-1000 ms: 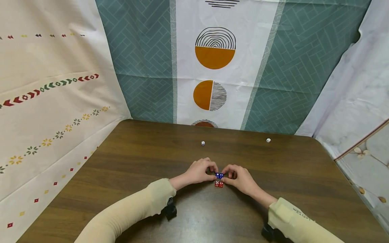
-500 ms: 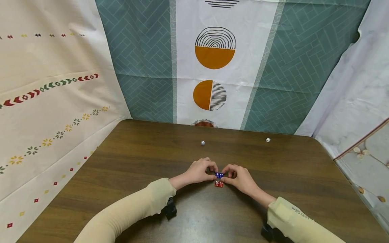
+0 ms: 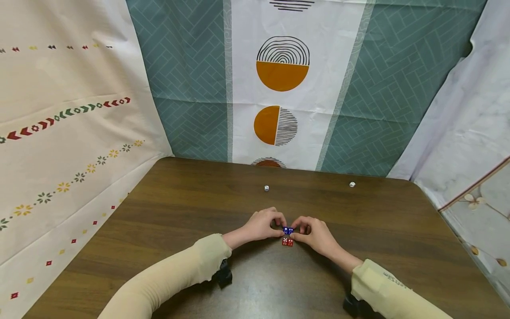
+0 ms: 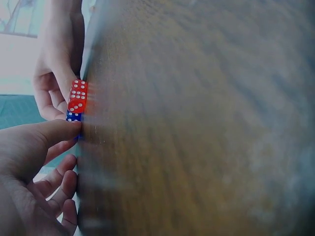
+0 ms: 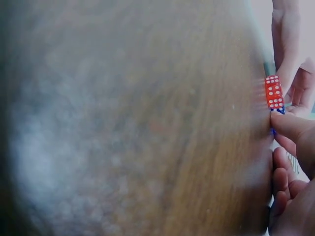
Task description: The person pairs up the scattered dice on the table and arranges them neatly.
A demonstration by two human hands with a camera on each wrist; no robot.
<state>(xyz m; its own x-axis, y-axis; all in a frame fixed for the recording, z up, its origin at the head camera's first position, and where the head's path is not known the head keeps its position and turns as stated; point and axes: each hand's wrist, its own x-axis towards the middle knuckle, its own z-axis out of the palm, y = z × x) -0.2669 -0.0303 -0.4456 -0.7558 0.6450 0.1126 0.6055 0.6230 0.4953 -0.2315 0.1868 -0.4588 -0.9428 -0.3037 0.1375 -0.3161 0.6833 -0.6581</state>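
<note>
Two blue dice [image 3: 288,231] sit side by side on the table, between my two hands. My left hand [image 3: 263,225] pinches the left blue die between thumb and forefinger, its other fingers bent beside the tabletop. From the other side, my right hand [image 3: 315,235] pinches the right blue die the same way. Just in front of them, nearer to me, a pair of red dice [image 3: 287,242] stands side by side. In the left wrist view the red dice [image 4: 78,96] partly hide the blue dice [image 4: 73,117], and my left thumb [image 4: 61,130] covers more of them.
A white die [image 3: 266,188] lies beyond my hands near the back of the brown wooden table [image 3: 191,199]. Another white die [image 3: 352,184] is farther right near the back edge. Patterned cloths [image 3: 191,88] hang behind and at both sides.
</note>
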